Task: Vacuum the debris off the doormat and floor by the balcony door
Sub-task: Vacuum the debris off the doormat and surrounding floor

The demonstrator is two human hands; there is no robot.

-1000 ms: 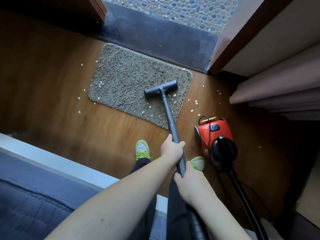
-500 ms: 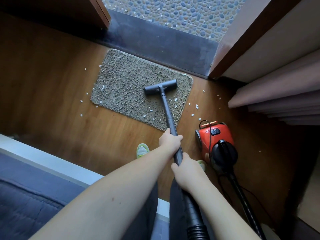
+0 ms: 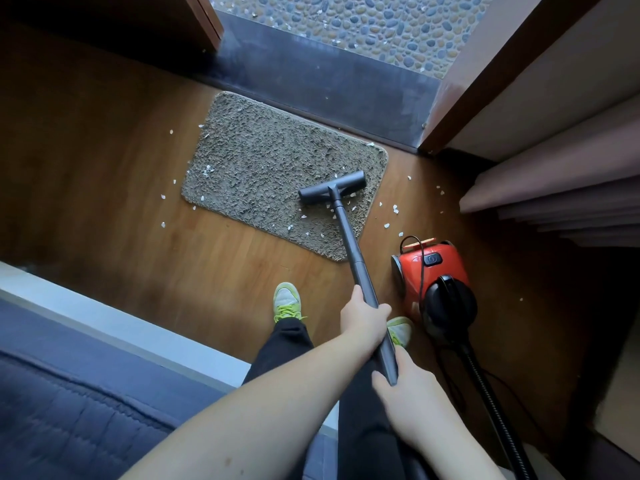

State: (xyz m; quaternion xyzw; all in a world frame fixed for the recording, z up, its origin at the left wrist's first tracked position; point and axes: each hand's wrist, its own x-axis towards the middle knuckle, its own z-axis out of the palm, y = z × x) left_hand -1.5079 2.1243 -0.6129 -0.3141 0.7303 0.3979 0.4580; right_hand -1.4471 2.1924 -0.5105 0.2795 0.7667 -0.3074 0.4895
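A shaggy grey-brown doormat [image 3: 277, 168] lies on the wooden floor before the balcony threshold. The dark vacuum wand [image 3: 349, 244] runs from my hands to its floor head [image 3: 332, 191], which rests on the mat's near right part. My left hand [image 3: 363, 318] grips the wand higher up. My right hand [image 3: 405, 389] grips its lower end by the hose. White debris bits [image 3: 389, 216] lie on the mat's near edge and on the floor to both sides.
The red and black vacuum canister [image 3: 433, 282] stands right of my feet, its hose [image 3: 491, 393] trailing toward me. A blue sofa [image 3: 69, 393] fills the lower left. Curtains [image 3: 554, 195] hang at right. The pebbled balcony floor [image 3: 363, 26] lies beyond the dark threshold.
The floor head has slid toward me and a little right across the mat. Both hands drew back with the wand, and the view tilted down slightly.
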